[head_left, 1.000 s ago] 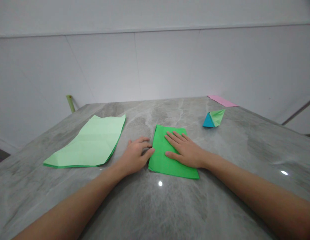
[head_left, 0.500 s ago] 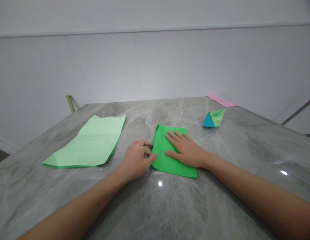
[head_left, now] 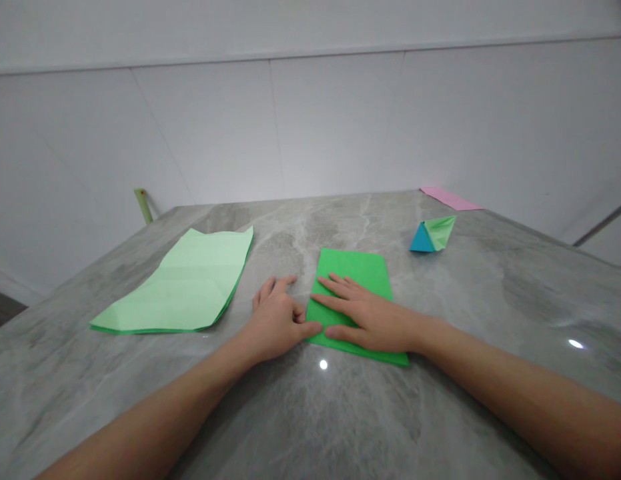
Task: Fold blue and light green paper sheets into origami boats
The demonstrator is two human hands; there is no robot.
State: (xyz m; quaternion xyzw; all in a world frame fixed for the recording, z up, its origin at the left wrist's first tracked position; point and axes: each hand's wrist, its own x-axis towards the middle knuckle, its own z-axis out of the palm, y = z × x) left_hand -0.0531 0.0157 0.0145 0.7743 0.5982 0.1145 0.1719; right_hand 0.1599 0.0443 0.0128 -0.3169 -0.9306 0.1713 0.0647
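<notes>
We've got the right hand (head_left: 365,317) flat, palm down and fingers spread wide on the lower half of the green sheet (head_left: 355,267), holding nothing. The sheet lies on the marble table (head_left: 310,413), squarely in front of us, and looks folded, with its long side running away from us. The left hand (head_left: 275,320) sits just off the sheet at its 8 o'clock corner, fingers (head_left: 270,293) loosely curled and narrow, thumb (head_left: 310,329) reaching to the sheet's lower left edge. We can't tell if it's pinching the paper.

From the green sheet, the pale green sheet (head_left: 185,283) lies at 9 o'clock, creased and well apart. A blue and green origami piece (head_left: 433,235) sits at 2 o'clock. A pink paper (head_left: 450,198) lies further out at about 2 o'clock, at the table's far edge. A pale green post (head_left: 143,205) stands past the far left corner, against the wall (head_left: 290,127).
</notes>
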